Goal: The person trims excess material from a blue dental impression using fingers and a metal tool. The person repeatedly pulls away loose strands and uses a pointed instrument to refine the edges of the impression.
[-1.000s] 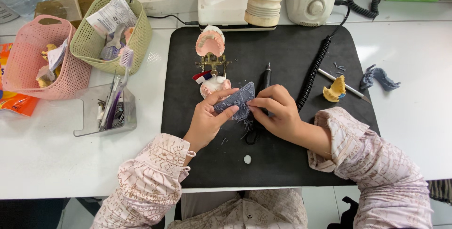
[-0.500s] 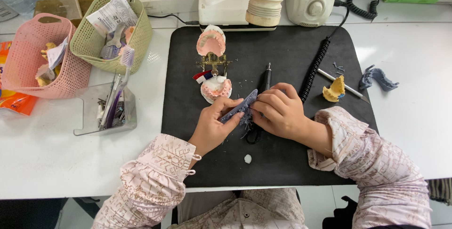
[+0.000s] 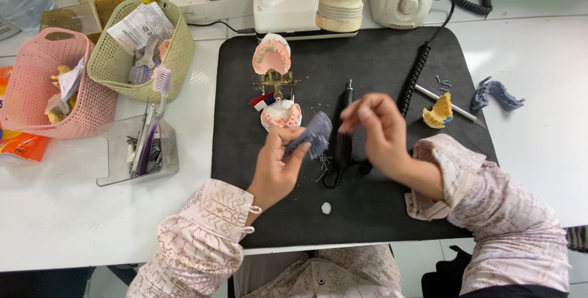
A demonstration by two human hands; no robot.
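My left hand [image 3: 278, 166] holds a blue-grey piece of impression material [image 3: 313, 134] over the black mat [image 3: 380, 212], just below the pink denture model on its brass articulator [image 3: 275, 83]. My right hand [image 3: 376, 129] hovers to the right of the piece, blurred, fingers pinched together; whether they hold a scrap I cannot tell. A black handpiece [image 3: 344, 126] lies on the mat between the hands, partly hidden by the right hand. Small blue-grey shavings lie on the mat under the piece.
A green basket [image 3: 138, 50] and a pink basket [image 3: 49, 86] stand at the left with a clear tool tray [image 3: 138, 151]. A yellow plaster cast [image 3: 438, 112] and another blue-grey piece [image 3: 495, 94] lie at the right. Machines line the back edge.
Both hands have lifted off the mat. My right hand has come away from the blue-grey piece and moved right; the left hand keeps the piece and has raised it.
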